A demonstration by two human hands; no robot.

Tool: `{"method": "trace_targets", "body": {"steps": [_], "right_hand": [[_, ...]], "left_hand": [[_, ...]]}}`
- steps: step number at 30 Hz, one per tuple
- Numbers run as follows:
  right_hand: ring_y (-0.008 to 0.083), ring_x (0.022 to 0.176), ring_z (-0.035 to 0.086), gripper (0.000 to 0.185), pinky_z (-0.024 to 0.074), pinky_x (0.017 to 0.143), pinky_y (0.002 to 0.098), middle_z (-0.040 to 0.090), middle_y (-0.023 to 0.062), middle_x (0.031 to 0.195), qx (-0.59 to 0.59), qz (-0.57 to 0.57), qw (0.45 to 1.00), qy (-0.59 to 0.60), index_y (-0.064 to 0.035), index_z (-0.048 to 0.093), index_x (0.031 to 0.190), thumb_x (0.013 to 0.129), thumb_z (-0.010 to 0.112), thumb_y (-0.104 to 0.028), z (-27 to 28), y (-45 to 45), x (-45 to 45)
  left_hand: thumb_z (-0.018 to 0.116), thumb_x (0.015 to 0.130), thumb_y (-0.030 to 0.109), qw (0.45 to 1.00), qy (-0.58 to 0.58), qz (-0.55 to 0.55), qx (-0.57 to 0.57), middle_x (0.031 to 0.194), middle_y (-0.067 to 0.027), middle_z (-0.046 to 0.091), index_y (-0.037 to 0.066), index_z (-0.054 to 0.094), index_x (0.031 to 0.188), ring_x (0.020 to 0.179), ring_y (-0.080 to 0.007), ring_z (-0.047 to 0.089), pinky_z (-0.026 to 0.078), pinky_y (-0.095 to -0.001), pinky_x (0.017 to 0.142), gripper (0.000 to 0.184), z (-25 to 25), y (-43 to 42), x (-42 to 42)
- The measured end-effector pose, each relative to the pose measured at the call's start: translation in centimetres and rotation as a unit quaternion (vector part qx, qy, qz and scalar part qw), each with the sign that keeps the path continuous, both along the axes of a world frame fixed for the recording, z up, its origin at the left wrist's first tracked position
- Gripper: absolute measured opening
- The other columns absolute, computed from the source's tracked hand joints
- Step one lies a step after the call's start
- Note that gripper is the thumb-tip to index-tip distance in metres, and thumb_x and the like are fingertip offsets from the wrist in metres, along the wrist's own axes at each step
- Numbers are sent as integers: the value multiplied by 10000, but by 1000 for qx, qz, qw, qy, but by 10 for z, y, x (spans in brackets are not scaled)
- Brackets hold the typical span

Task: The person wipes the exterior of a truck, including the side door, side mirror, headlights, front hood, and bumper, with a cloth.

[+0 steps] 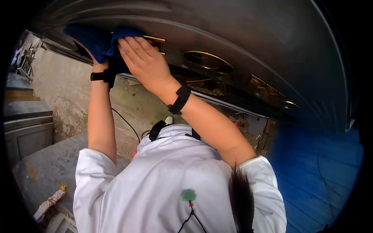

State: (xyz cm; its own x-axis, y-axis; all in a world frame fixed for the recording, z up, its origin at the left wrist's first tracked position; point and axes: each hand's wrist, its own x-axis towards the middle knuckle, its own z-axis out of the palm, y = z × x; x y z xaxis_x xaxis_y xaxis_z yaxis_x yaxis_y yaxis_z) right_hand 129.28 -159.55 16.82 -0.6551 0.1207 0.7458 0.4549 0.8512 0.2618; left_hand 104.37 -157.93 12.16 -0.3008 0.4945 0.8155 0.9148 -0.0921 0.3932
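Observation:
A blue cloth (95, 40) lies bunched against the dark glossy panel (241, 42) at the upper left. My right hand (143, 58) holds part of the cloth against the panel, its fingers close together and its fingertips on the fabric. Gold-coloured trim shows just beyond those fingers. My left hand (86, 50) reaches up beneath the cloth, which covers most of it, so its fingers are hidden. Black bands circle both wrists. An oval gold-rimmed fitting (208, 61) sits on the panel to the right of my right hand.
More gold fittings (264, 87) line the panel farther right. A blue surface (318, 171) fills the lower right. Grey panelled pieces (29, 141) stand at the left. A black cable (128, 122) runs over the rough floor, and a broken strip (50, 202) lies lower left.

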Motion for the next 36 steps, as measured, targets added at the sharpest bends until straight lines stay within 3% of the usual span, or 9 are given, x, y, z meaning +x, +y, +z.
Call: {"method": "trace_targets", "body": {"steps": [8, 15, 19, 22, 26, 28, 29, 33, 36], "right_hand": [[193, 1323, 403, 427, 300, 1135, 356, 513, 43, 1345, -83, -77, 992, 50, -66, 607, 1205, 786, 581, -145, -37, 0, 101], [347, 1342, 382, 527, 125, 1148, 574, 495, 184, 1349, -160, -142, 972, 99, 26, 568, 1214, 702, 534, -95, -24, -16, 185], [297, 1300, 450, 475, 63, 1121, 641, 551, 140, 1291, -163, -192, 953, 167, -3, 611, 1118, 658, 499, -37, -8, -24, 250], [305, 1281, 468, 483, 77, 1123, 630, 562, 146, 1274, -160, -201, 943, 213, 11, 608, 1108, 639, 497, -19, -3, -24, 322], [313, 1132, 567, 425, 270, 1098, 530, 633, 142, 1097, -231, -152, 914, 298, 19, 624, 1034, 650, 447, 51, -9, -28, 416], [305, 1063, 593, 407, 338, 1067, 475, 645, 139, 1005, -226, -237, 904, 276, 17, 633, 1014, 655, 449, 72, -25, -31, 467], [298, 1011, 590, 419, 366, 1022, 465, 630, 122, 1019, -201, -289, 895, 275, -27, 648, 1036, 660, 486, 64, -32, -30, 492], [273, 883, 547, 329, 425, 832, 411, 572, 80, 998, -112, -507, 805, 288, -105, 700, 976, 696, 575, 14, -31, -28, 595], [180, 544, 534, 144, 459, 553, 316, 577, 39, 670, -95, -488, 744, 447, -56, 689, 888, 771, 619, -9, -14, -6, 662]], "left_hand": [[625, 817, 568, 969, -201, -138, -26, 1565, -203, -146, -30, -156, 1468, 1457, -306, -108, -36, -406, 1179, 1180, -63, -21, 158], [607, 850, 482, 997, 25, -43, 58, 1550, -236, -2, -17, 71, 1467, 1436, -357, 26, 51, -454, 1166, 957, -28, -7, 269], [596, 870, 432, 994, 79, -54, 58, 1541, -255, 81, -9, 201, 1466, 1424, -386, 103, 101, -481, 1159, 841, -17, 3, 325], [577, 864, 458, 990, 113, -81, 34, 1541, -285, 27, -19, 226, 1468, 1416, -460, 32, 67, -552, 1142, 846, -14, 6, 373], [517, 866, 456, 973, 196, -119, 3, 1518, -340, 61, -68, 285, 1427, 1395, -546, 12, 45, -641, 1109, 802, 2, 6, 459], [522, 869, 436, 962, 240, -132, -20, 1505, -344, 118, -38, 361, 1407, 1381, -558, 70, 129, -640, 1096, 734, 8, 5, 498], [554, 861, 422, 966, 219, -134, 5, 1490, -288, 256, 20, 465, 1365, 1386, -482, 198, 241, -583, 1082, 650, 1, 11, 516], [621, 843, 354, 946, 276, -173, 4, 1437, -115, 441, 79, 575, 1265, 1359, -266, 375, 356, -421, 1045, 505, 14, 17, 598], [613, 854, 294, 933, 275, -230, 34, 1458, -76, 426, 114, 575, 1266, 1366, -225, 372, 366, -368, 1041, 451, 44, 25, 663]]}}
